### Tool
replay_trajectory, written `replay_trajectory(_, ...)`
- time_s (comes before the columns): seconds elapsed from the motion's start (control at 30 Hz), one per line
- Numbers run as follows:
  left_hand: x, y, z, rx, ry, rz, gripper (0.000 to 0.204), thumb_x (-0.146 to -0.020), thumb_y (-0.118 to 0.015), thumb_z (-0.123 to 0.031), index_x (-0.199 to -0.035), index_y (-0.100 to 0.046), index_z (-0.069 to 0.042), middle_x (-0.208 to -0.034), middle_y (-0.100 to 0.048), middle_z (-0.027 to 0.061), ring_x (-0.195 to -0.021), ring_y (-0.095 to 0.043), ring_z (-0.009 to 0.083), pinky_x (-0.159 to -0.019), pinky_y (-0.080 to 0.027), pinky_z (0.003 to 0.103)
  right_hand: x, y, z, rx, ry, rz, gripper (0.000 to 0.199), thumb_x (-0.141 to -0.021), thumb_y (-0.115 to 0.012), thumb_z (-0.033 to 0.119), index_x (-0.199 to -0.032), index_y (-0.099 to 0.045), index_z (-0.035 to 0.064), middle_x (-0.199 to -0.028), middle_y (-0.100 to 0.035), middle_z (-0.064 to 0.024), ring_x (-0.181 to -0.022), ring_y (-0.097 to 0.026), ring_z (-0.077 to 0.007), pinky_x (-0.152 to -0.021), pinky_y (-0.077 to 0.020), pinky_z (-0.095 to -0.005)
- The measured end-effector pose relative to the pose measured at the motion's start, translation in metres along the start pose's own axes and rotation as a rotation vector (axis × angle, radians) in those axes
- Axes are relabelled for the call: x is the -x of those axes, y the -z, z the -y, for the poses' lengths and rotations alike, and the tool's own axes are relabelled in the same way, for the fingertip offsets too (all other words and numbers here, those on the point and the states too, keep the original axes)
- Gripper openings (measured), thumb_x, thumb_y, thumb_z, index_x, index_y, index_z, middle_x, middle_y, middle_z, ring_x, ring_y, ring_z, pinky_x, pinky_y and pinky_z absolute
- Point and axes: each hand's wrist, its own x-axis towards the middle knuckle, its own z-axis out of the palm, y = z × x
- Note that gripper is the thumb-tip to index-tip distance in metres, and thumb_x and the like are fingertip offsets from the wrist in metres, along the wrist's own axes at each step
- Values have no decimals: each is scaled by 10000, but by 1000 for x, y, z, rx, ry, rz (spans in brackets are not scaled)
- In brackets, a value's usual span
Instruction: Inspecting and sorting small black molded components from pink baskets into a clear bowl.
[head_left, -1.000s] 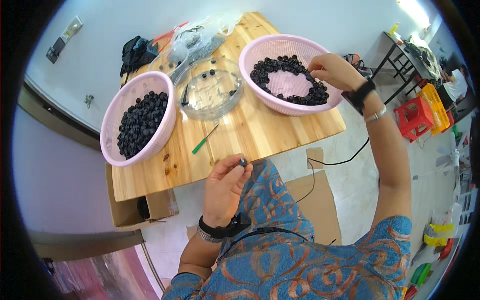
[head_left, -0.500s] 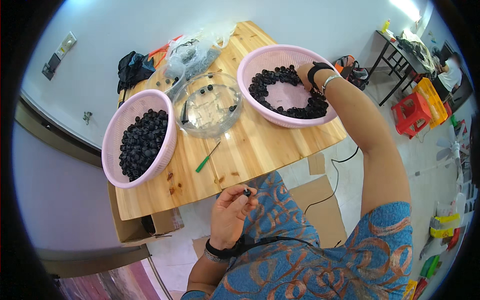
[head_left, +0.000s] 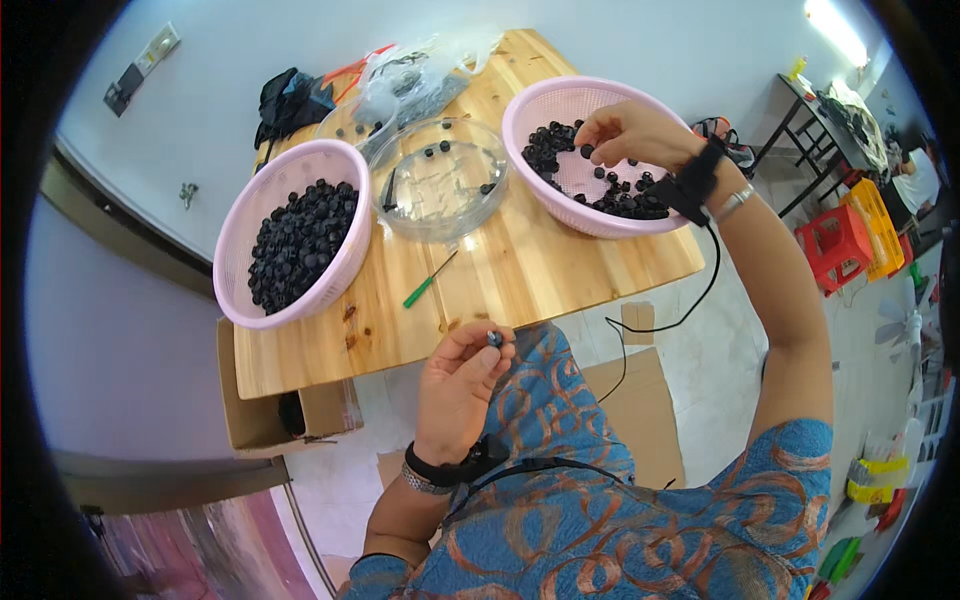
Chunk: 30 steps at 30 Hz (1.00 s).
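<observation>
Below the table's front edge, my left hand [head_left: 455,395] pinches a small black knob-like part [head_left: 494,340] between thumb and fingertips. A lighter bit shows on that part, too small to make out. My right hand [head_left: 640,135] hovers over the right pink basket [head_left: 597,221] with a small black round piece [head_left: 587,152] pinched at its fingertips. Similar black pieces [head_left: 548,147] lie along that basket's sides, with several loose ones on its floor. The left pink basket [head_left: 350,270] holds a large heap of black pieces [head_left: 305,240].
Between the baskets, a clear round tub [head_left: 440,228] contains a few black pieces and a dark pointed tool. A green-handled screwdriver [head_left: 420,291] rests on the wooden table [head_left: 560,280]. Clear plastic bags [head_left: 440,75] lie behind. A black cable [head_left: 680,318] hangs from my right wrist.
My right hand has risen from the pile at the basket's right side and moved left, now holding a black piece. Pieces there lie more scattered. My left hand keeps its pinch. The view has shifted.
</observation>
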Motion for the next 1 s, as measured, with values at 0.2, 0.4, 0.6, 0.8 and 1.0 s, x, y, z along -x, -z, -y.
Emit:
replay_trajectory(0.2,-6,-10,-3,46,-87,-72,231,-895,-463,-27,-1120,-495,9,-1112,-541,129,-922,-573,174,-822,-478,263,70,-74,51,-388,110,22,194,-809,-612,27,-996,-582,-12,-833,-596,3,-724,-555,-49,-656,-455,-176)
replay_trajectory(0.4,-10,-16,17,118,-99,42,282,-924,-445,-94,-1200,-461,-34,-1148,-532,86,-996,-555,180,-872,-458,302,103,-152,52,-111,435,-218,222,-743,-680,67,-946,-601,21,-840,-567,-59,-699,-555,-114,-583,-449,-222)
replay_trajectory(0.6,-1,-3,32,217,-96,0,286,-913,-472,-88,-1192,-473,-31,-1082,-563,69,-986,-558,167,-866,-467,293,108,-188,43,48,537,-371,222,-712,-692,47,-913,-599,26,-868,-534,-82,-691,-545,-150,-589,-444,-229)
replay_trajectory(0.8,15,6,27,233,-42,10,270,-911,-477,-89,-1172,-487,-20,-1043,-579,72,-929,-553,141,-842,-471,257,106,-210,31,-694,403,-255,180,-765,-646,-1,-940,-601,-5,-938,-527,-56,-749,-538,-87,-630,-455,-213)
replay_trajectory(1.0,21,8,28,174,-58,-12,261,-891,-525,-83,-1145,-525,-22,-960,-592,48,-859,-573,118,-773,-484,230,106,-225,26,-631,470,-326,161,-778,-622,-30,-937,-617,-8,-970,-543,-67,-776,-560,-85,-662,-462,-203)
